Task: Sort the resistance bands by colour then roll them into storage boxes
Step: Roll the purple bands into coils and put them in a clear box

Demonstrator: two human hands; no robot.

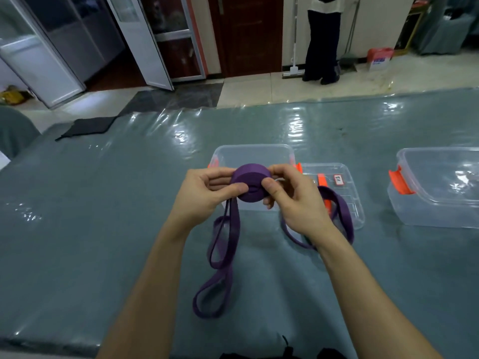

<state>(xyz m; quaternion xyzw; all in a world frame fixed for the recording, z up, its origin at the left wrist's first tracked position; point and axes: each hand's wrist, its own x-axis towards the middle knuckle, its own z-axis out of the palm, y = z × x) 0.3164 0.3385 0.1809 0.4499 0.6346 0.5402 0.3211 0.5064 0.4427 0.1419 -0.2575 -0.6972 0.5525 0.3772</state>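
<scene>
A purple resistance band is partly wound into a flat roll, held upright in the air above the table. My left hand pinches the roll's left side with thumb on its face. My right hand grips the right side, thumb pressed near the centre. The unrolled tail hangs down and lies in loops on the table. A second purple band lies to the right, partly under my right wrist. Behind the roll stands a clear storage box with orange clips.
A clear lid with orange clips lies right of the box. Another clear box stands at the far right. The table wears a glossy grey-green cover. A black cloth lies at the far left. A person stands beyond the table.
</scene>
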